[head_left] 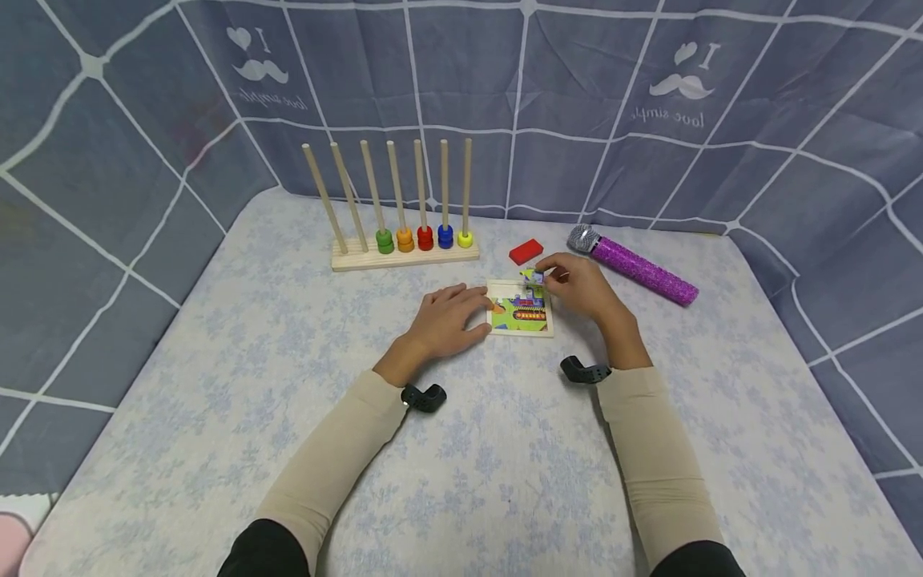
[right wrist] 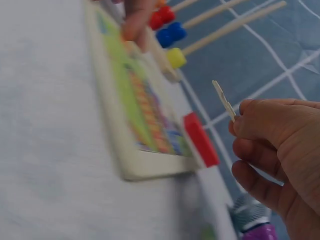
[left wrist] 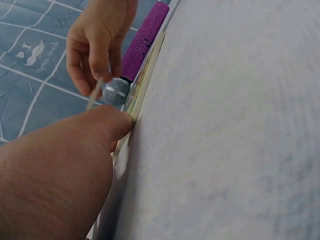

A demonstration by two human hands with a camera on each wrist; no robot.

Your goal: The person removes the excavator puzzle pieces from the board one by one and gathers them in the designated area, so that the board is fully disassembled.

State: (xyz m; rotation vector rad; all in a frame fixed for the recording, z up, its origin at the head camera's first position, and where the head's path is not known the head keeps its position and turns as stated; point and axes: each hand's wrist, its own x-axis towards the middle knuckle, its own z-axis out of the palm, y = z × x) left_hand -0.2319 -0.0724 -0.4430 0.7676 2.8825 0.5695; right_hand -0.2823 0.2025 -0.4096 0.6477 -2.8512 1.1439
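Note:
A small wooden jigsaw tray (head_left: 505, 287) lies on the table with a colourful green picture filling its lower part. Its upper left part shows bare wood. My left hand (head_left: 450, 320) rests at the tray's left side, fingers stretched over the edge and thumb at the near corner. Above the tray's upper right, my right hand (head_left: 580, 284) pinches a thin jigsaw piece (head_left: 532, 276) between thumb and forefinger. In the right wrist view that piece (right wrist: 224, 100) is seen edge-on, raised off the tray.
A wooden peg stand (head_left: 405, 258) with coloured rings on several of its pegs stands behind the tray to the left. Just beyond the tray lies a red block (head_left: 525, 252). A glittery purple microphone (head_left: 642, 270) lies to the right, behind my right hand. Grey curtain (head_left: 469, 88) surrounds the table.

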